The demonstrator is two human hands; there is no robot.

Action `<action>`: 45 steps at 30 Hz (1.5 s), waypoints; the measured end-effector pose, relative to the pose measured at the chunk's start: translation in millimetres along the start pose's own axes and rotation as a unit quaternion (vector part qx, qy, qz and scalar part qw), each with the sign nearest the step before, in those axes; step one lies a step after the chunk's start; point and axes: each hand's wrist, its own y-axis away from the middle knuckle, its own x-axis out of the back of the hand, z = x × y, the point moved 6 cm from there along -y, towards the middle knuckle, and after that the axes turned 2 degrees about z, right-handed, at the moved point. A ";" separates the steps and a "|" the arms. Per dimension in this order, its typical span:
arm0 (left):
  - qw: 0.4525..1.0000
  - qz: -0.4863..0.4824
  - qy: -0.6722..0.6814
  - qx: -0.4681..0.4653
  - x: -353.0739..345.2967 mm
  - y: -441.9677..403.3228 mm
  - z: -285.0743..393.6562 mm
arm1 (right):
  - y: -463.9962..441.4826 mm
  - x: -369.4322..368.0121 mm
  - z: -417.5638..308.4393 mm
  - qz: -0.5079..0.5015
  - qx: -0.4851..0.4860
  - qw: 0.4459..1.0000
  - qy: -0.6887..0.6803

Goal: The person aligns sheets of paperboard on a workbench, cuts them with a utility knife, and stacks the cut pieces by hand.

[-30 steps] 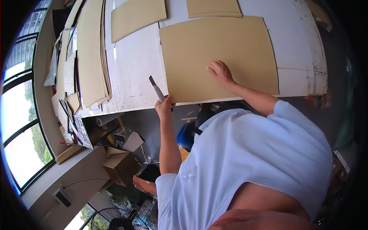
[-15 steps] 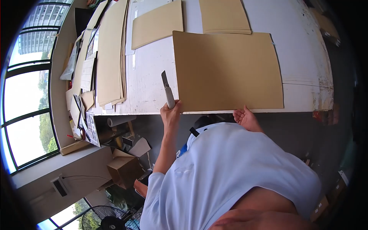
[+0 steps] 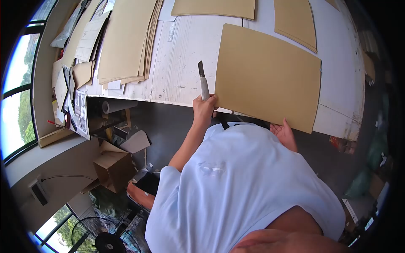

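Observation:
A utility knife (image 3: 204, 87) with a grey handle is in my left hand (image 3: 203, 110), its dark blade pointing away from me. The thumb and fingers of that hand are also at the near left corner of a large brown cardboard sheet (image 3: 270, 76). My right hand (image 3: 284, 134) is at the sheet's near edge, palm up with the fingers stretched and the thumb apart. Part of those fingertips is hidden by the edge. The sheet lies over the white table (image 3: 181, 63) and reaches slightly past its front edge.
A stack of long brown boards (image 3: 124, 42) lies left on the table. Further cardboard sheets (image 3: 213, 7) and another stack (image 3: 295, 23) lie at the back. Below left are a cardboard box (image 3: 114, 168) and a fan (image 3: 107, 240). Windows line the left wall.
My view has shifted and turned. The sheet now sits at a slant, its near right corner past the table edge. My left hand still holds the knife.

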 end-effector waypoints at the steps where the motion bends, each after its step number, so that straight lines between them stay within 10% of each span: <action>1: 1.000 -0.006 -0.005 -0.004 10.5 -7.3 4.3 | -4.4 -8.2 8.3 0.008 0.003 1.000 0.002; 13: 0.999 -0.018 0.023 0.031 102.9 -73.2 -24.8 | -20.0 -45.9 30.2 0.133 0.112 0.981 -0.084; 18: 0.979 0.047 -0.184 -0.076 137.0 -103.2 -41.4 | -35.6 -16.2 -15.0 0.221 0.221 0.940 -0.135; 45: 0.953 0.099 -0.258 -0.122 192.2 -150.7 -24.3 | -49.1 -26.8 15.2 0.226 0.162 0.957 0.080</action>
